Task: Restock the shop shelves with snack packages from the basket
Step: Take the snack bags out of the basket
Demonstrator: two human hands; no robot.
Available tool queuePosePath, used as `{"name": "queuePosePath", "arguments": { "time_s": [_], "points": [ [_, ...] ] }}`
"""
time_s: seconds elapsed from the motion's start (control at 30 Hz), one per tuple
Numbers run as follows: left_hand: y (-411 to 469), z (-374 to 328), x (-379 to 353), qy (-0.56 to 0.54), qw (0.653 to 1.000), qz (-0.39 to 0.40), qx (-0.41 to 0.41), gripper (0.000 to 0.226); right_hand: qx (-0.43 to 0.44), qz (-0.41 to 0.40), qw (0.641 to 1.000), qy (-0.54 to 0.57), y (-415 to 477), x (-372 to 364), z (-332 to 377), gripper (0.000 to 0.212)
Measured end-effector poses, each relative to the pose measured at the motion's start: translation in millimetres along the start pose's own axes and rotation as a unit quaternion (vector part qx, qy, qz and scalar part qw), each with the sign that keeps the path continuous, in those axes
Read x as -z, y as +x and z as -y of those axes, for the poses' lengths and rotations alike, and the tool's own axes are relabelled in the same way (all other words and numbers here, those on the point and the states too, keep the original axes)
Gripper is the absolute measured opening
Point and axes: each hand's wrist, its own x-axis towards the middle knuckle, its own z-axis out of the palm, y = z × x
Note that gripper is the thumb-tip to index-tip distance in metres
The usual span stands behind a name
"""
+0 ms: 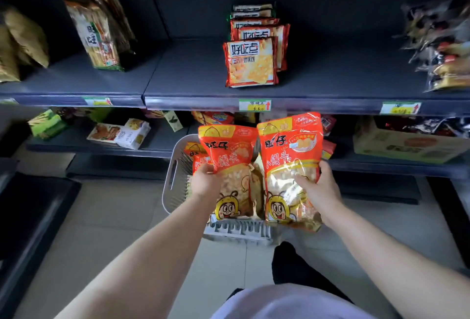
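Your white top [292, 303] fills the bottom of the view, and both bare forearms reach forward from it. Your left hand [207, 178] grips the left snack bag [229, 150], fingers curled round its left edge. Your right hand [318, 183] grips the matching right snack bag [290, 150] by its right edge, thumb pressed across the clear window. Both red bags are upright, side by side and almost touching, held above the pale grey basket [173, 173]. It sits on the tiled floor [114, 217] against the lower shelf [101, 147] and holds more red packs along its left side. Above the bags runs the front edge of the upper shelf [193, 74], carrying a green-and-yellow price tag [255, 104]. Just behind that edge, orange cracker packs [250, 62] stand one behind another. A tall biscuit pack [101, 36] stands toward that shelf's left end, and a cardboard box [407, 144] sits at the lower shelf's right end.
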Motion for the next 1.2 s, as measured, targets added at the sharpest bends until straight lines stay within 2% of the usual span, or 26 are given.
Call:
{"name": "queuePosePath", "arguments": {
  "time_s": [0.17, 0.33, 0.43, 0.57, 0.7, 0.97, 1.2],
  "points": [
    [-30.5, -8.4, 25.4, -0.023, 0.998, 0.007, -0.055, 0.019, 0.029, -0.042, 0.998, 0.043, -46.3, 7.4, -2.1, 0.037],
    [-69.6, -39.8, 25.1, -0.047, 0.99, 0.052, -0.123, 0.011, 0.069, -0.111, 0.989, 0.076, -92.6, 28.3, 6.0, 0.044],
    [-99.3, -74.5, 16.3, -0.06, 0.98, 0.081, -0.171, 0.012, 0.106, -0.157, 0.976, 0.11, -113.6, 53.5, 25.3, 0.039],
    [-143.3, -132.0, -0.1, -0.086, 0.955, 0.137, -0.248, 0.014, 0.18, -0.216, 0.945, 0.165, -137.1, 94.8, 59.8, 0.036],
    [-188.2, -185.8, -18.0, -0.102, 0.931, 0.178, -0.303, 0.012, 0.228, -0.276, 0.912, 0.2, -152.9, 137.0, 91.7, 0.044],
    [-261.5, -281.3, -62.5, -0.142, 0.885, 0.24, -0.373, 0.01, 0.314, -0.361, 0.845, 0.242, -158.2, 227.8, 141.7, 0.032],
    [-304.5, -372.6, -128.4, -0.163, 0.864, 0.237, -0.413, 0.012, 0.364, -0.398, 0.799, 0.267, -114.6, 302.7, 200.1, 0.028]
  ]
}}
